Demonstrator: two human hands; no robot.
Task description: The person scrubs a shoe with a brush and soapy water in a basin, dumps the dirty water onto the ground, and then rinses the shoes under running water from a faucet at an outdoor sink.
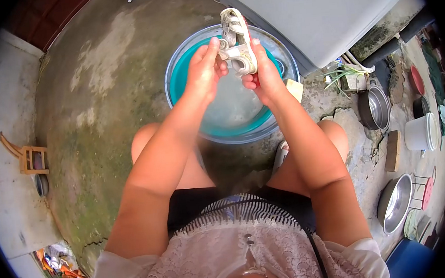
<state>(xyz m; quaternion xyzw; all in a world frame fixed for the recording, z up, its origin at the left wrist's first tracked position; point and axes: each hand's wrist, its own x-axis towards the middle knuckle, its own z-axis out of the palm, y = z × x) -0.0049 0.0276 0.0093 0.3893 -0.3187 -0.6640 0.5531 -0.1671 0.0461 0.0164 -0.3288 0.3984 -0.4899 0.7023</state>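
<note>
A white strappy sandal (pixel 245 38) with a reddish edge is held up over a teal basin (pixel 179 72) of cloudy water. My left hand (pixel 204 70) is closed on its straps from the left, thumb pointing up. On the other side, my right hand (pixel 266 75) grips the sandal along its sole and lower end. The teal basin sits inside a wider metal basin (pixel 217 138), which stands on the ground in front of my knees. A pale yellow block (pixel 295 90) rests by the metal rim, just right of my right wrist.
A large grey panel (pixel 317 14) rises close behind the basins. Metal pots (pixel 374 107), a white bucket (pixel 421 132), a wooden board (pixel 393 151) and a steel bowl (pixel 396 203) line the right side. A small wooden chair (pixel 33 159) stands by the left wall.
</note>
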